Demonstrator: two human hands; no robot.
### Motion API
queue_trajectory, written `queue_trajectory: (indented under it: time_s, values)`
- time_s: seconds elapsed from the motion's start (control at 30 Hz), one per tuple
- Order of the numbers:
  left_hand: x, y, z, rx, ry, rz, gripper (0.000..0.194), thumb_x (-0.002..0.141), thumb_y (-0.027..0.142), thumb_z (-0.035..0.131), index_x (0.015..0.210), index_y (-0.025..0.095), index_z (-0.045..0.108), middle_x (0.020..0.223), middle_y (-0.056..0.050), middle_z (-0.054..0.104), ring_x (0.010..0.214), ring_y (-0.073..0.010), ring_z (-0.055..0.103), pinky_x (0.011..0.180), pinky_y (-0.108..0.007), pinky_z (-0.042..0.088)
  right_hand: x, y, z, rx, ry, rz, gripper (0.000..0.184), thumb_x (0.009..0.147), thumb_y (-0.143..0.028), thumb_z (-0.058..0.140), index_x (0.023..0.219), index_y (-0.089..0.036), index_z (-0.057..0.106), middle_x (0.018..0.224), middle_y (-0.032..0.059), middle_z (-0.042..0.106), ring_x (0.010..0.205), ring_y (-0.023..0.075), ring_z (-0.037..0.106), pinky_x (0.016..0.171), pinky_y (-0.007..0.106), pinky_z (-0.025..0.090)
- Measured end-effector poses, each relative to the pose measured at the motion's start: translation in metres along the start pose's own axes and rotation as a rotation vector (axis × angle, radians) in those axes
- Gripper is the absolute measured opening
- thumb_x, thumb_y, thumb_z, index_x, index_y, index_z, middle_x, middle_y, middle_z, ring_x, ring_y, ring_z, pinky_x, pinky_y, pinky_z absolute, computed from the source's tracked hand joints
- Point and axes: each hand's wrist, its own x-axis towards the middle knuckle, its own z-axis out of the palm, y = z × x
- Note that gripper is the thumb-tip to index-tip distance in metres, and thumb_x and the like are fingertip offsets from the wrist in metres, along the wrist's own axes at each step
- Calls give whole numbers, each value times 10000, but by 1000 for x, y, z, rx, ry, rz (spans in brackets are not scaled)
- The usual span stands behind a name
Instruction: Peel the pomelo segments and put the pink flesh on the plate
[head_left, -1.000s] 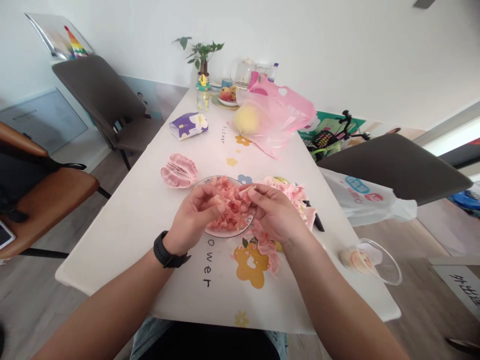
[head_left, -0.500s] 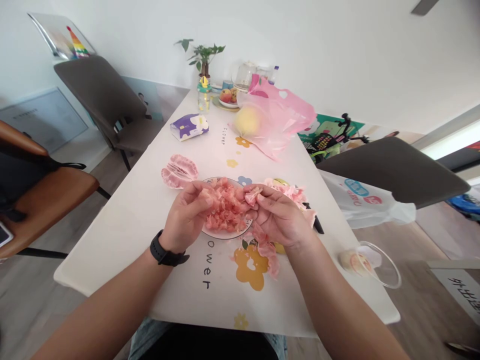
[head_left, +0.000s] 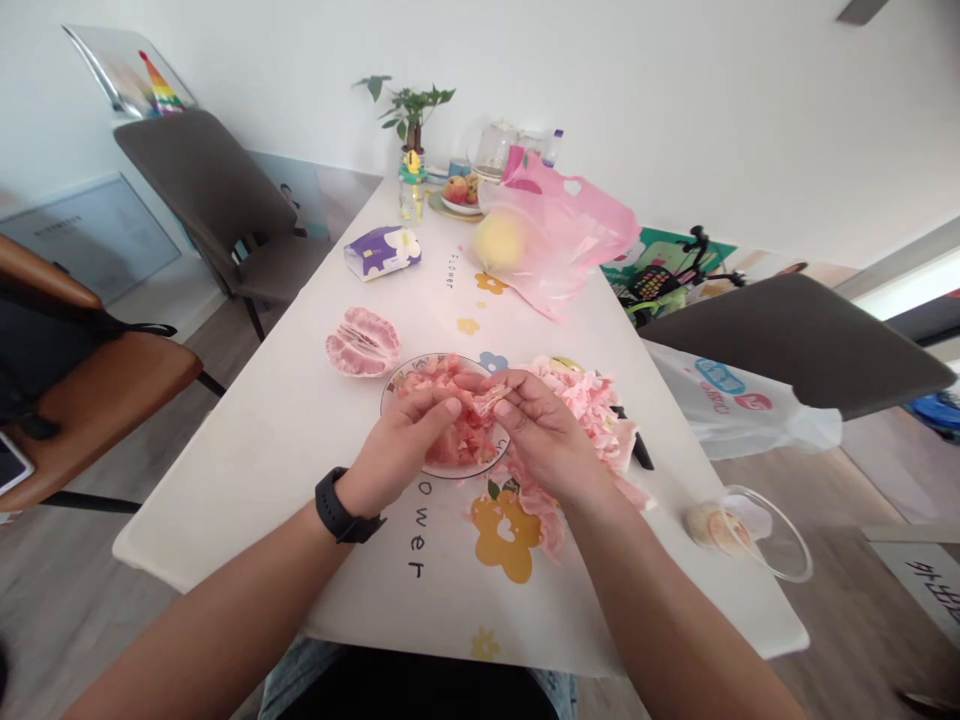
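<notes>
Above the plate, my right hand (head_left: 551, 425) pinches a small pale-pink piece of pomelo segment (head_left: 490, 399) between thumb and fingers. My left hand (head_left: 401, 435), with a black watch on its wrist, meets it from the other side, thumb and fingertips closed on the piece's left end. Beneath both hands lies a round plate (head_left: 388, 388) heaped with peeled pomelo flesh (head_left: 457, 440). A larger part of the pomelo (head_left: 363, 343) with its skin on rests left of the plate. Pink membrane scraps (head_left: 592, 410) are piled to the right, beside my right hand.
A black knife handle (head_left: 642, 450) pokes out from the scraps. Farther back are a pink plastic bag (head_left: 570, 215) around a yellow fruit, a purple tissue pack (head_left: 382, 252) and a fruit plate (head_left: 461, 208). A clear plastic tub (head_left: 772, 545) sits at the right edge.
My hands have come together over the plate. The left hand has moved right to the piece held in my right hand. The view has shifted slightly.
</notes>
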Motion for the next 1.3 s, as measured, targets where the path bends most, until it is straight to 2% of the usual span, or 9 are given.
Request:
queue_trajectory:
  time_s: [0.13, 0.3, 0.37, 0.43, 0.5, 0.67, 0.93, 1.13, 1.3]
  values:
    - [4, -2, 1, -274, -83, -167, 266, 922, 444, 778, 1037, 210, 828, 1147, -91, 806, 1092, -267, 723, 963, -388, 556, 9, 0, 5, 12, -63, 23, 171, 977, -453, 708, 1081, -318, 719, 1421, 12, 726, 1383, 254, 634, 1160, 497, 513]
    - [6, 5, 2, -446, -7, -275, 267, 825, 308, 862, 1053, 184, 798, 1020, -65, 809, 901, -213, 743, 807, -327, 563, 17, -2, 11, -209, -26, 15, 275, 1004, -384, 632, 1255, -329, 728, 1484, 20, 681, 1399, 233, 611, 1196, 475, 483]
    - [6, 7, 2, -490, 30, -259, 280, 803, 279, 874, 1056, 196, 787, 989, -39, 802, 845, -184, 731, 755, -302, 555, 15, -3, 15, -324, 109, 19, 284, 990, -365, 637, 1256, -300, 714, 1386, 54, 727, 1290, 238, 673, 1125, 467, 533]
    - [7, 8, 2, -497, 60, -226, 277, 779, 257, 885, 1027, 197, 780, 983, -30, 797, 852, -177, 729, 770, -298, 563, 12, -4, 19, -404, 246, 24, 207, 965, -364, 658, 1136, -264, 718, 1171, 65, 780, 1074, 233, 734, 973, 440, 595]
    - [7, 8, 1, -472, 82, -203, 265, 765, 250, 890, 995, 191, 771, 984, -36, 793, 901, -190, 734, 827, -314, 574, 9, -6, 22, -442, 293, 20, 135, 942, -370, 679, 986, -245, 708, 975, 42, 774, 892, 210, 725, 833, 393, 602]
    - [6, 7, 2, -386, 84, -162, 264, 756, 260, 906, 966, 197, 759, 981, -29, 777, 933, -190, 724, 857, -320, 563, 6, -13, 26, -416, 235, 81, 140, 922, -373, 700, 889, -237, 707, 845, 3, 741, 731, 160, 669, 679, 316, 554]
    - [5, -1, 1, -291, 54, -26, 224, 783, 278, 916, 938, 231, 762, 912, 20, 761, 835, -139, 696, 842, -296, 542, 9, -28, 23, -421, 222, 280, 110, 860, -328, 716, 829, -225, 743, 709, -10, 704, 606, 146, 597, 567, 298, 468]
    - [3, -4, 3, -259, 36, -24, 230, 804, 300, 918, 961, 234, 762, 959, 19, 772, 921, -130, 704, 885, -270, 540, 9, -28, 19, -441, 225, 282, 79, 819, -294, 706, 805, -223, 739, 730, -14, 706, 620, 141, 589, 578, 295, 453]
    - [1, -4, 3, -218, 39, -23, 255, 796, 315, 923, 964, 230, 752, 973, 5, 770, 942, -147, 708, 890, -281, 544, 9, -25, 22, -503, 224, 278, 122, 807, -292, 691, 715, -223, 652, 648, -32, 623, 570, 126, 513, 521, 276, 379]
